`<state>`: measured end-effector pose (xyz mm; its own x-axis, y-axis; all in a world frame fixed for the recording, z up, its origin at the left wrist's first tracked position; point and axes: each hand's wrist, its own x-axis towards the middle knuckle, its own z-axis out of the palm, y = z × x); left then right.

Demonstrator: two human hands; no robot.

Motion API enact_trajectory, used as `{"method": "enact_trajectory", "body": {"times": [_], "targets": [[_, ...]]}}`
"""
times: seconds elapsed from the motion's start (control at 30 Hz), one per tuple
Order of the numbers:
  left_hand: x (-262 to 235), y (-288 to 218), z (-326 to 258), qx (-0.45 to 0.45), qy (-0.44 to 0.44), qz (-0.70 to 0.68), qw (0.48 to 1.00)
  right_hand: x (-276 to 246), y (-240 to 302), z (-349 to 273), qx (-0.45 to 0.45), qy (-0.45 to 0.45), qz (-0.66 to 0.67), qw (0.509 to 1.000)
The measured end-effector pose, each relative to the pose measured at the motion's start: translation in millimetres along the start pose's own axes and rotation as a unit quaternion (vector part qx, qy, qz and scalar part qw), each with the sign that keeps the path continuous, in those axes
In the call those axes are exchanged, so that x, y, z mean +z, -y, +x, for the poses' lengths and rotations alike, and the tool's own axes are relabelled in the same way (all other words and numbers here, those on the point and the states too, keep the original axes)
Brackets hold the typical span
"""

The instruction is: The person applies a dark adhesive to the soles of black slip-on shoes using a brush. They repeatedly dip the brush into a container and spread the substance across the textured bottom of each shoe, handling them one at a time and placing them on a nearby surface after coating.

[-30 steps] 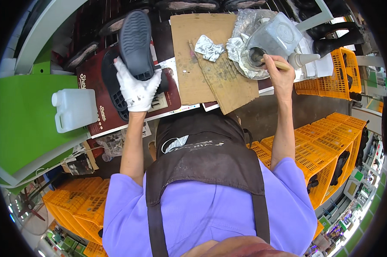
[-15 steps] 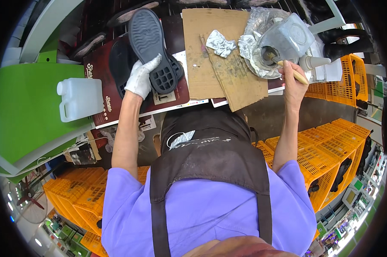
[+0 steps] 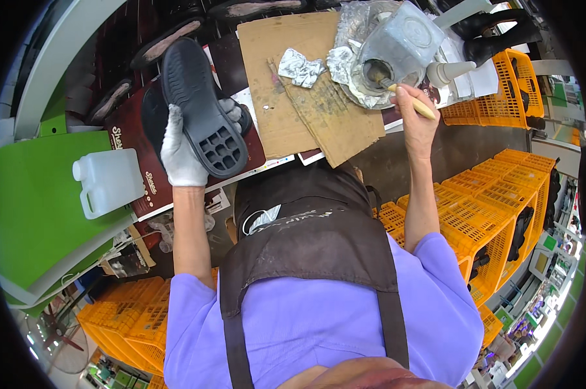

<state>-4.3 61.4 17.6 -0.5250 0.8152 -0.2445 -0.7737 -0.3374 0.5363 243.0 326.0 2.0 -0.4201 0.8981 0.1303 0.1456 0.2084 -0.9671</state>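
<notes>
A white glove covers my left hand [image 3: 181, 154], which is wrapped around a dark grey shoe sole [image 3: 199, 104]. The sole is tilted, its heel end with square hollows pointing toward me. Beneath it, other dark soles [image 3: 153, 117] lie on the maroon box lid, partly hidden. My bare right hand [image 3: 417, 123] pinches the pale wooden handle of a brush [image 3: 414, 102]. The brush's bristle end is inside the mouth of a cut-open clear plastic jug [image 3: 406, 35], which lies tipped over and holds greyish stuff. Crumpled plastic and foil-like wrapping surrounds the jug.
Stained cardboard [image 3: 273, 129] lies mid-table with a crumpled white wad [image 3: 300, 68] on it. A white jerrycan [image 3: 110, 183] stands at left on a green surface [image 3: 30, 188]. Beside the jug is a nozzle bottle [image 3: 449, 72]. Orange crates [image 3: 481, 220] stand at right; black shoes [image 3: 500, 39] sit far right.
My left hand has drawn the sole nearer and now grips it from both sides. The brush stays in the jug's mouth. The whole view has shifted slightly.
</notes>
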Motion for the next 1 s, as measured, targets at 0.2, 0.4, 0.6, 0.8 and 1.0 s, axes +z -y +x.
{"method": "enact_trajectory", "body": {"times": [0.2,0.4,0.6,0.8,1.0], "targets": [[7,15,2,-0.035,0.130,-0.086,0.987,-5,4,-15,0.021,-0.028,0.017,0.999],[15,40,12,0.073,0.113,0.065,0.989,-1,-9,-17,0.047,-0.009,0.071,0.996],[13,41,23,0.164,0.070,0.065,0.982,-15,-13,-37,-0.006,-0.047,-0.019,0.999],[16,44,33,0.256,0.053,0.237,0.936,-10,3,-39,-0.071,-0.036,0.060,0.995],[46,35,29,0.381,0.037,0.639,0.667,37,60,-50,-0.139,0.087,0.210,0.964]]}}
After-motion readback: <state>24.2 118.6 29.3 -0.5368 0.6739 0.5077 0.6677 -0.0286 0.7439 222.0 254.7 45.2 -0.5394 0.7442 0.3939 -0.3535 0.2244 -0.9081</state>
